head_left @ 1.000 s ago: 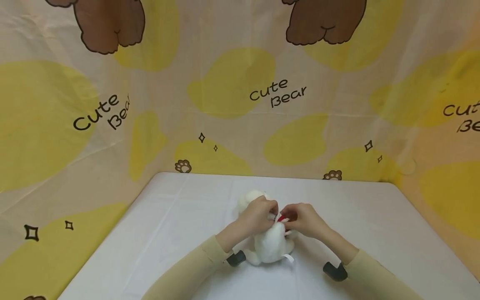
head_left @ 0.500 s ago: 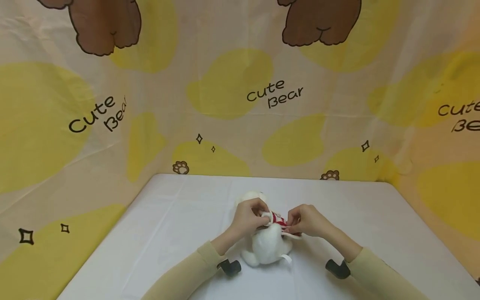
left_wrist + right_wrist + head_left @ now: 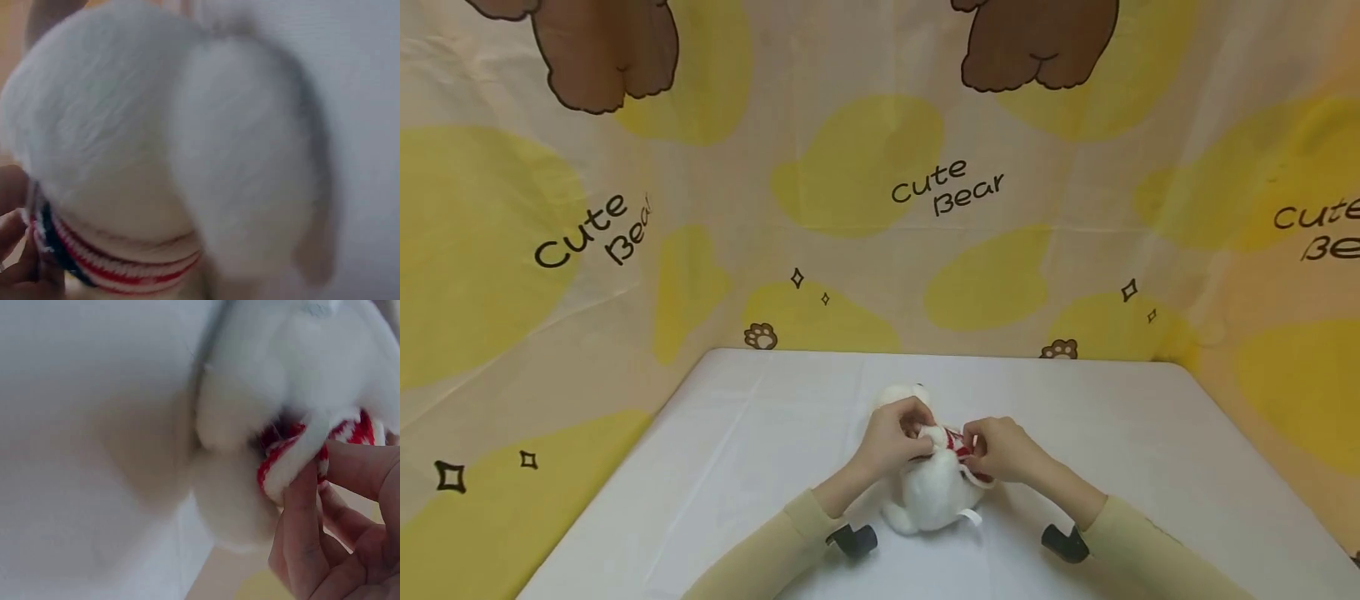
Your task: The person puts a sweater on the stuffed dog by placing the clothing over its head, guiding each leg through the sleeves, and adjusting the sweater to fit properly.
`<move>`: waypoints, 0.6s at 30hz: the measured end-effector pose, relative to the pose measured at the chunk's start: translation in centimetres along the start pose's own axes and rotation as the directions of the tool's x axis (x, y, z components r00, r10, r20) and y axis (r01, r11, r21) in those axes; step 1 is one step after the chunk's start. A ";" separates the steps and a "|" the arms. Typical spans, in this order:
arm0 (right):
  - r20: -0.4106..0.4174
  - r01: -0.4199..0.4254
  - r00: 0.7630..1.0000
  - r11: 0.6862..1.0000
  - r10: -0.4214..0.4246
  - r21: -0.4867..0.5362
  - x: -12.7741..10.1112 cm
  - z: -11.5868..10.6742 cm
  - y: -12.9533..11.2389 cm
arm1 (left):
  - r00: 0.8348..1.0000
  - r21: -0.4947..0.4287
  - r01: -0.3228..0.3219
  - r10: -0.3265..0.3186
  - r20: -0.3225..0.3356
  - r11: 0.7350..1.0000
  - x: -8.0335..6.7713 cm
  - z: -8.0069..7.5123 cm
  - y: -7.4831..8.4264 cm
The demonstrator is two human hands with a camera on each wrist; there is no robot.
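A white plush toy (image 3: 928, 496) lies on the white table (image 3: 1150, 433), its head (image 3: 901, 395) pointing away from me. A red-and-white striped knit piece (image 3: 957, 440) sits round its neck. My left hand (image 3: 917, 430) grips the toy at the neck, fingers curled into the fur. My right hand (image 3: 973, 447) pinches the knit piece from the right. In the right wrist view the fingers (image 3: 304, 512) squeeze the striped knit (image 3: 294, 459) against the plush (image 3: 231, 506). The left wrist view is filled by white fur (image 3: 187, 137) with the striped band (image 3: 112, 270) at the lower left.
A cloth backdrop printed with "Cute Bear" (image 3: 947, 187) and yellow patches walls in the table at the back and both sides. Black wrist camera mounts (image 3: 853, 538) (image 3: 1062, 542) sit on both beige sleeves near the table's front.
My right hand drew the striped knit out to the right, then came back in close to the left hand. The toy has shifted slightly toward me.
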State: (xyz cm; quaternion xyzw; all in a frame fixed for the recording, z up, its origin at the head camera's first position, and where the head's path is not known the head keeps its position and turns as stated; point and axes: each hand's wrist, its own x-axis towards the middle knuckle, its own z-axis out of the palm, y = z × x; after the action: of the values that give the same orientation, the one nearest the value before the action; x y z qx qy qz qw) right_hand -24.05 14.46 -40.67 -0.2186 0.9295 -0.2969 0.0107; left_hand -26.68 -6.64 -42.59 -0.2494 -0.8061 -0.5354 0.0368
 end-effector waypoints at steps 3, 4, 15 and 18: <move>-0.010 0.038 0.999 0.999 -0.038 -0.005 0.0 0.4 0.1 | 0.990 0.220 -0.122 0.102 0.098 0.968 0.1 -0.7 1.1; -0.014 0.049 0.999 0.999 -0.049 0.000 0.0 0.6 0.0 | 0.984 0.286 -0.154 0.122 0.127 0.946 0.1 -1.0 1.4; -0.045 0.136 0.990 0.989 -0.134 0.055 0.5 1.1 0.5 | 0.878 0.641 -0.476 0.360 0.315 0.602 0.8 -0.7 2.7; -0.005 0.111 0.994 0.989 -0.111 0.100 0.5 1.0 0.5 | 0.877 0.623 -0.475 0.398 0.271 0.622 1.0 -0.6 2.1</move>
State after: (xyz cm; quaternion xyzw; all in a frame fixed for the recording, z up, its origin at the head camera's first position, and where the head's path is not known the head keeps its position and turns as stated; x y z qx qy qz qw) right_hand -24.60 14.07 -41.68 -0.2693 0.8999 -0.3431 0.0053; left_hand -26.72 -6.17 -40.31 -0.4350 -0.8592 -0.1681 0.2101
